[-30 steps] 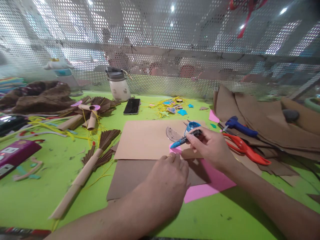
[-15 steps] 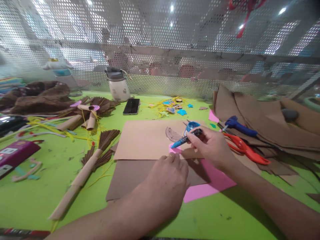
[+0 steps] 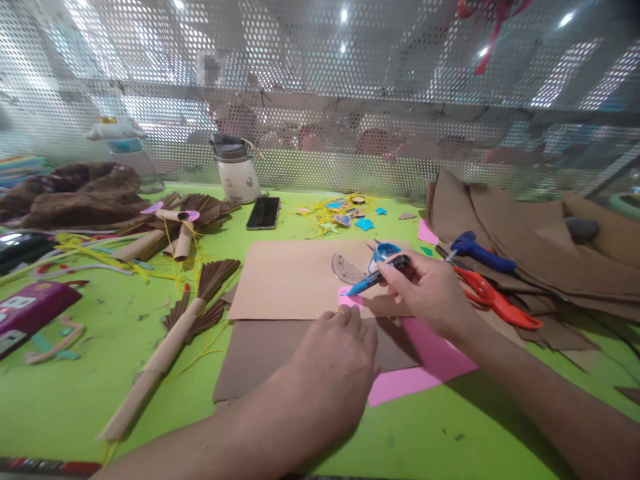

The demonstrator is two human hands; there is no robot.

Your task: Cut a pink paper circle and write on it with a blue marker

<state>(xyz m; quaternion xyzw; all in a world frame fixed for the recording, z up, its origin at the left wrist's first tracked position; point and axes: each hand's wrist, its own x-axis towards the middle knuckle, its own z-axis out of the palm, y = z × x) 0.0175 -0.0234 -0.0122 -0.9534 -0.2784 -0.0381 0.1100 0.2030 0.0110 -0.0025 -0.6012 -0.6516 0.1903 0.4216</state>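
Between right fingers — blue-tipped marker.

Nothing legible: blue marks on the pink slip, graduations on the protractor, both too small.

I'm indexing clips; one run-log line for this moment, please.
left hand: at pink slip | right hand: holds marker, tip at slip | nearby: protractor

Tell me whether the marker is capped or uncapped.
Uncapped, it seems: the right hand holds the marker, its blue end at the pink slip, beside small marks.
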